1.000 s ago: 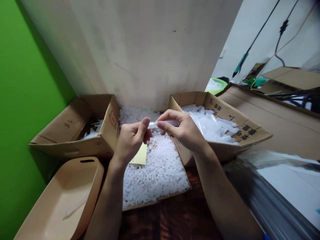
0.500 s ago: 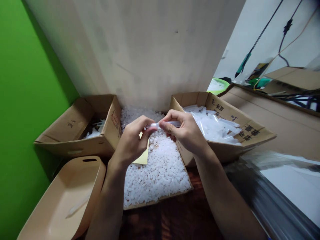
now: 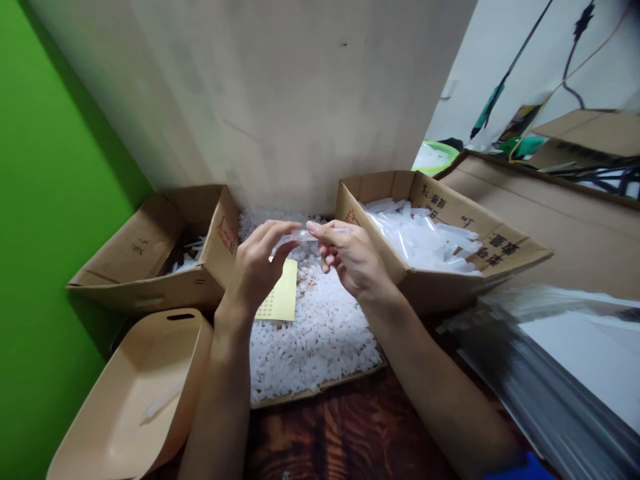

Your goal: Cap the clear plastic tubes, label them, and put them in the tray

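Observation:
My left hand and my right hand meet above a flat cardboard tray heaped with small white plastic pieces. Between their fingertips they hold a short clear plastic tube. The left fingers pinch its left end and the right thumb and forefinger grip its right end. A yellow card lies on the white pieces just below my left hand.
An open carton stands at the left, with clear parts inside. Another carton at the right holds clear plastic tubes. A beige plastic tub sits at the lower left with one tube in it. Behind is a pale wall.
Both hands have risen slightly and shifted left with the tube. The left fingers have spread along its left end. The view has tilted a little.

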`<state>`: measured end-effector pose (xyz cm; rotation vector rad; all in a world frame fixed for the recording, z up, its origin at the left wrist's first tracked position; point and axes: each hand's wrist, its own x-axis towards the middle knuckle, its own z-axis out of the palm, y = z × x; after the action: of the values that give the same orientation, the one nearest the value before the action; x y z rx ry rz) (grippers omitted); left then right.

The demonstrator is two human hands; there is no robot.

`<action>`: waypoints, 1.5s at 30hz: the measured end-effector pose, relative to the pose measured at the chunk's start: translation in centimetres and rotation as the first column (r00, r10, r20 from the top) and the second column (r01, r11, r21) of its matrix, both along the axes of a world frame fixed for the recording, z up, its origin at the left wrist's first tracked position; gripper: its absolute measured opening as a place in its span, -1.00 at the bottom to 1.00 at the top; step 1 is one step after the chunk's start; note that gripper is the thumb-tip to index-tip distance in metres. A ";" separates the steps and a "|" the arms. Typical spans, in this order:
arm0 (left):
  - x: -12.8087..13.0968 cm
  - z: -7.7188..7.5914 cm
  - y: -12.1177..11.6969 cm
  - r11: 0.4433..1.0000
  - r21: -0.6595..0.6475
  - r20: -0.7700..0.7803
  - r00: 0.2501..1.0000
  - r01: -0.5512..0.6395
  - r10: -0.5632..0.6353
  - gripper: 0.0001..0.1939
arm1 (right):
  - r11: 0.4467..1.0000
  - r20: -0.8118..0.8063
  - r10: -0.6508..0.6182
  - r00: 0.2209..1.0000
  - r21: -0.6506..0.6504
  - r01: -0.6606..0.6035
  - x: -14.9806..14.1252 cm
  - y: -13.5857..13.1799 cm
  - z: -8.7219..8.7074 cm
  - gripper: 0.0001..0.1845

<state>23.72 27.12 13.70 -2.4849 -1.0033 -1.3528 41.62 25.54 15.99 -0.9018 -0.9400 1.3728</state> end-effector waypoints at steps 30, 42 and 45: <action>-2.3 -7.8 2.8 0.680 -0.545 -0.336 0.871 -0.490 0.358 -0.83 | 0.944 0.755 -0.170 0.633 0.309 -0.114 0.1 1.6 -2.4 -0.84; -1.2 0.0 0.4 0.934 -0.356 0.030 1.000 0.004 0.007 -0.82 | 0.955 0.820 0.004 0.573 0.167 -0.246 1.2 2.2 -3.2 -0.84; -0.9 0.7 0.0 0.996 -0.042 0.069 0.994 -0.079 0.082 -0.76 | 0.944 0.653 0.129 0.746 0.148 -0.293 1.6 2.0 -2.3 -0.83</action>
<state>22.85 27.15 14.37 -2.4110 -1.1433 -1.4186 43.19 27.56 13.65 -1.1196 -1.7477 1.1015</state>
